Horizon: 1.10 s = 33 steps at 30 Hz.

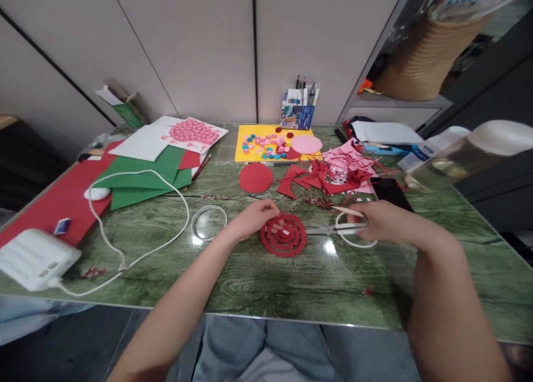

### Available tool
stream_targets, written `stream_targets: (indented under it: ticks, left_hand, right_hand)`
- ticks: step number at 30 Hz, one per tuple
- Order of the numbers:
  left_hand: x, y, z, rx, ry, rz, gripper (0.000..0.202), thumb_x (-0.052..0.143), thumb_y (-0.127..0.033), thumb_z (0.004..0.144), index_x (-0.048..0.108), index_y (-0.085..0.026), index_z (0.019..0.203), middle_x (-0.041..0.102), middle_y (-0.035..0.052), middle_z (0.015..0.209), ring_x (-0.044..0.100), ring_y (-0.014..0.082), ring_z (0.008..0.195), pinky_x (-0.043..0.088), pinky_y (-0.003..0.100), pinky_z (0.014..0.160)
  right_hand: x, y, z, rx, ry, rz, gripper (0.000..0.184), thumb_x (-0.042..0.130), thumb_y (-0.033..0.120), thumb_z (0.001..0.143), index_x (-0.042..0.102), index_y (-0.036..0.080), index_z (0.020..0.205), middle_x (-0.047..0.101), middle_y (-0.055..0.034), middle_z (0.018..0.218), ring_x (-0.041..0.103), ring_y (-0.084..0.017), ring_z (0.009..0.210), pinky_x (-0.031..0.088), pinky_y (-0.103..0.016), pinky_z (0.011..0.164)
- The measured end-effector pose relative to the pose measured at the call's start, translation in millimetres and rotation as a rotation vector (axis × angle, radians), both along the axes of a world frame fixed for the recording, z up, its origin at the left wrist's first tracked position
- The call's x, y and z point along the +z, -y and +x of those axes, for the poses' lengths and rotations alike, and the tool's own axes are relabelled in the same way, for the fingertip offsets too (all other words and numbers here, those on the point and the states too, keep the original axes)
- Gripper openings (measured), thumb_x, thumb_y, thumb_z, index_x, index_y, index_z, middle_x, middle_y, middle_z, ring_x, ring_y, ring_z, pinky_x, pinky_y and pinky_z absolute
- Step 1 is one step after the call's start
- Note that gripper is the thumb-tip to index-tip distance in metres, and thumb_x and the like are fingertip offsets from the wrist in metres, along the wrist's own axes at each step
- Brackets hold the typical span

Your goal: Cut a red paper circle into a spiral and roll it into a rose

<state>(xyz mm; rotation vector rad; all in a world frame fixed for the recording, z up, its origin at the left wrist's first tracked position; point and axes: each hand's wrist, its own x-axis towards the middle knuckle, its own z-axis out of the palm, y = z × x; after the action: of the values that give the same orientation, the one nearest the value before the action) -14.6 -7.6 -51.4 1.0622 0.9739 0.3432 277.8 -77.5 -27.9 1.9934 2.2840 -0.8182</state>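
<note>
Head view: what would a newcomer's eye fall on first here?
Probably the lacy red paper cutout in the left hand, over the middle of the green table, with the scissors in the right hand pointing toward its right edge. Next might come the yellow sheet at the back, dotted with small colored balls, and the pink and red paper scraps toward the right.

Scissors are pointing left toward the paper cutout; on the table, paper scraps are lying beyond both, and the power bank is resting near left.
</note>
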Motion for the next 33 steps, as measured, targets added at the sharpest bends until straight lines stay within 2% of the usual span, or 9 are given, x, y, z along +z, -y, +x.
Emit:
stream_targets:
  ticks: [3, 15, 22, 33]
  left_hand:
    - [0.5, 0, 0, 0.003, -0.007, 0.002, 0.011, 0.053, -0.021, 0.081, 0.048, -0.016, 0.073, 0.066, 0.0029, 0.065, 0.066, 0.0137, 0.063, 0.052, 0.029, 0.067]
    - [0.7, 1, 1, -0.004, -0.01, 0.022, 0.01, 0.05, -0.019, 0.081, 0.047, -0.017, 0.071, 0.066, 0.0028, 0.063, 0.065, 0.0135, 0.062, 0.052, 0.028, 0.065]
    - [0.1, 1, 0, -0.009, -0.008, 0.034, 0.011, 0.048, -0.018, 0.082, 0.047, -0.017, 0.071, 0.066, 0.003, 0.064, 0.065, 0.0132, 0.062, 0.052, 0.027, 0.064]
    - [-2.7, 0, -1, -0.032, -0.01, 0.07, 0.01, 0.048, -0.018, 0.082, 0.047, -0.016, 0.072, 0.066, 0.0039, 0.065, 0.065, 0.0123, 0.061, 0.05, 0.024, 0.06]
  right_hand:
    - [-1.7, -2, -3, 0.084, -0.014, -0.024, 0.019, 0.05, 0.009, 0.057, 0.057, 0.022, 0.069, 0.06, 0.0035, 0.065, 0.053, -0.015, 0.06, 0.034, -0.022, 0.051]
    - [7.2, -3, -3, 0.087, -0.049, -0.11, 0.014, 0.049, 0.013, 0.059, 0.055, 0.021, 0.07, 0.058, 0.0035, 0.065, 0.051, -0.014, 0.059, 0.033, -0.021, 0.05]
    - [3.2, -5, -13, 0.126, -0.082, -0.141, 0.012, 0.049, 0.013, 0.062, 0.053, 0.021, 0.07, 0.056, 0.0039, 0.065, 0.051, -0.014, 0.06, 0.033, -0.021, 0.05]
    - [1.7, -7, -6, 0.16, -0.148, -0.197, 0.02, 0.058, 0.033, 0.072, 0.053, 0.02, 0.086, 0.059, -0.0016, 0.084, 0.054, -0.019, 0.077, 0.039, -0.025, 0.064]
